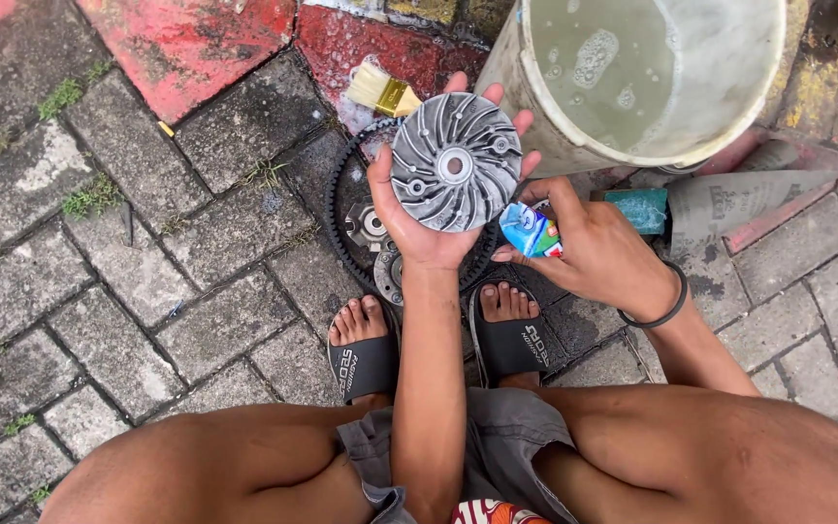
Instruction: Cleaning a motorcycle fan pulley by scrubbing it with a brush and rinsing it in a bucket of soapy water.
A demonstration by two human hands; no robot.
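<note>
Soft, even daylight from overhead, with faint shadows. Slight glare on the bucket (729, 146) water at 1 o'clock. Sharp centre; mild wide-angle stretch at the edges.

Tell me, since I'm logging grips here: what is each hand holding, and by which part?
The left hand cradles the finned metal disc from beneath, fingers at its rim. The right hand pinches a small blue packet by one end.

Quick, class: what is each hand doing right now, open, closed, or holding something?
Left hand: open palm cradling a round finned metal disc.
Right hand: closed on a small blue packet.
</note>
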